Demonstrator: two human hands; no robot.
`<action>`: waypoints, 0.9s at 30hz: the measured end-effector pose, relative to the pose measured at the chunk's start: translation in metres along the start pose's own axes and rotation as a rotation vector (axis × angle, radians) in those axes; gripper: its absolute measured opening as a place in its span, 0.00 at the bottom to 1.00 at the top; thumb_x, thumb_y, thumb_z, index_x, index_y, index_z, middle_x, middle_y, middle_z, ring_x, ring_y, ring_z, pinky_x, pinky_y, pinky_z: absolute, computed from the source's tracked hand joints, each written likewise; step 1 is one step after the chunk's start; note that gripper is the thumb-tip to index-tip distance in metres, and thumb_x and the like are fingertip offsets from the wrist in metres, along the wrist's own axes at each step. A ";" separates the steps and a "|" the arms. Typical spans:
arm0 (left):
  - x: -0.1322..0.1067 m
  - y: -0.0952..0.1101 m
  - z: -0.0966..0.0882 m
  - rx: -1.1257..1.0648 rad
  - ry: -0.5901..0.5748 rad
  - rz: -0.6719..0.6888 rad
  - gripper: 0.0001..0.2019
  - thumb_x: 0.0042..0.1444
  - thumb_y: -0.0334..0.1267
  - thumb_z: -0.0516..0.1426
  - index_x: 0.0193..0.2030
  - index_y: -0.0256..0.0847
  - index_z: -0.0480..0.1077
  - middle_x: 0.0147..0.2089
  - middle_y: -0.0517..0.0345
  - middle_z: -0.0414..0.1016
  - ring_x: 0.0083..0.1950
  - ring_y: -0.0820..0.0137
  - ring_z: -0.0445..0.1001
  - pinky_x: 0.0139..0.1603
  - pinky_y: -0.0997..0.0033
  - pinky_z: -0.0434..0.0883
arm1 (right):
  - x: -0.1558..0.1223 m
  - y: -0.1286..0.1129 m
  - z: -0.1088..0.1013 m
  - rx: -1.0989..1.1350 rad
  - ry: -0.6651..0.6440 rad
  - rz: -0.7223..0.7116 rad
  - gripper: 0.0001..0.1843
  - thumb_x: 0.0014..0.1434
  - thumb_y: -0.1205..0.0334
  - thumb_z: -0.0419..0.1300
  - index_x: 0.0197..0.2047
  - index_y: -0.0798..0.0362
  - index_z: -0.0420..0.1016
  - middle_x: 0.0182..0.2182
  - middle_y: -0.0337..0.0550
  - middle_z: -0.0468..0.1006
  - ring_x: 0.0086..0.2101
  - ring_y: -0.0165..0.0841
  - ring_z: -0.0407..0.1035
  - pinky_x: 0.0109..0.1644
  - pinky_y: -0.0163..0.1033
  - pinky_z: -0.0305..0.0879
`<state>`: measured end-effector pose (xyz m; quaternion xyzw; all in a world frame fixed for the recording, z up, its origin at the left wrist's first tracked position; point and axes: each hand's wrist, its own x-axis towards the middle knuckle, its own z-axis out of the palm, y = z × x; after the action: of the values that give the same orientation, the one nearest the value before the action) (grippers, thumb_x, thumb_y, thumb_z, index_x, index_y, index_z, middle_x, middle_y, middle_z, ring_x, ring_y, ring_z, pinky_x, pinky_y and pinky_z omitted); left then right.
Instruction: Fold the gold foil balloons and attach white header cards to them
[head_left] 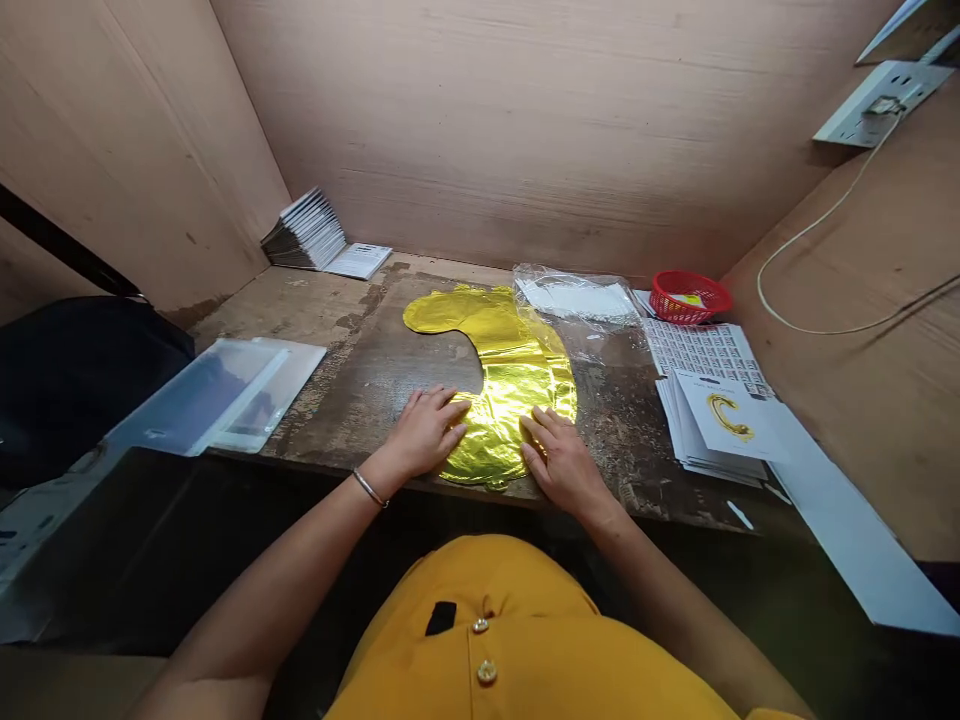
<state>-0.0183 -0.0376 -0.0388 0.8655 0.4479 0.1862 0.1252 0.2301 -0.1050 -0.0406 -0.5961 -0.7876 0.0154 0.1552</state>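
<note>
Head view: at the near edge of the worn wooden desk (360,350), the left hand (424,432) and the right hand (562,455) lie palm down on the near end of a flat, crinkled, curved gold foil balloon (517,375). The fingers of both hands are stretched out and slightly spread, pressing on the foil and closed around nothing. A thin metal bangle (370,488) sits on the left wrist. The balloon runs from the near edge up the middle of the desk and bends left toward the far edge.

At the left edge lie clear plastic sleeves (217,395). At the right edge is a stack of white cards printed with a gold curved shape (720,420), and just beyond it a sheet of small printed labels (705,350). Further back are crumpled clear plastic bags (577,298) and a small red mesh basket (688,296), which holds something yellow, possibly paper. In the far left corner leans a fanned stack of grey-white cards (307,232).
</note>
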 end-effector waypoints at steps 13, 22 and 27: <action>0.015 -0.022 -0.021 -0.154 -0.074 -0.208 0.14 0.54 0.40 0.62 0.46 0.37 0.73 0.43 0.49 0.76 0.46 0.58 0.73 0.47 0.62 0.69 | 0.000 0.003 -0.001 0.060 0.054 -0.035 0.20 0.65 0.60 0.53 0.57 0.56 0.73 0.60 0.54 0.70 0.61 0.45 0.61 0.65 0.55 0.59; 0.032 -0.020 -0.051 -0.097 -0.020 -0.121 0.11 0.61 0.40 0.54 0.30 0.39 0.72 0.40 0.50 0.74 0.43 0.61 0.71 0.46 0.63 0.66 | -0.001 0.007 0.003 0.068 0.078 -0.062 0.20 0.65 0.60 0.53 0.58 0.53 0.72 0.61 0.52 0.69 0.62 0.47 0.60 0.64 0.59 0.59; 0.030 0.004 -0.059 -0.631 -0.004 -0.450 0.15 0.59 0.46 0.56 0.26 0.39 0.68 0.24 0.59 0.69 0.26 0.71 0.66 0.30 0.72 0.66 | -0.009 0.008 -0.005 0.217 0.231 -0.129 0.42 0.60 0.48 0.61 0.70 0.56 0.51 0.65 0.59 0.60 0.66 0.50 0.51 0.65 0.61 0.56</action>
<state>-0.0257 -0.0122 0.0222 0.6650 0.5468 0.2809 0.4241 0.2412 -0.1117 -0.0397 -0.5218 -0.7949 0.0220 0.3088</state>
